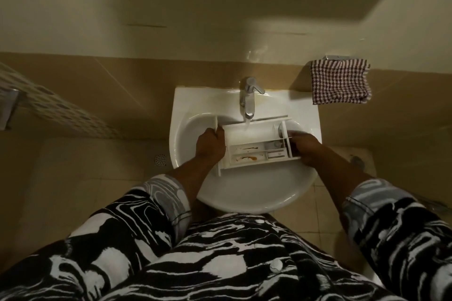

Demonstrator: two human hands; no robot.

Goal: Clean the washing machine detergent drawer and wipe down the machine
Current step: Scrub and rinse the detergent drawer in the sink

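A white detergent drawer (247, 139) lies across the white sink (244, 193), held level over the basin. Brown residue streaks mark its two front compartments. Water runs from the chrome tap (249, 98) into the drawer's large back compartment. My left hand (211, 144) grips the drawer's left end, at its front panel. My right hand (305, 148) grips the right end, fingers curled over the edge. The washing machine is out of view.
A red-and-white checked towel (341, 82) hangs on a rail on the wall to the right of the sink. A floor drain (160, 159) sits left of the sink. A dotted tile band (61, 110) runs along the left wall.
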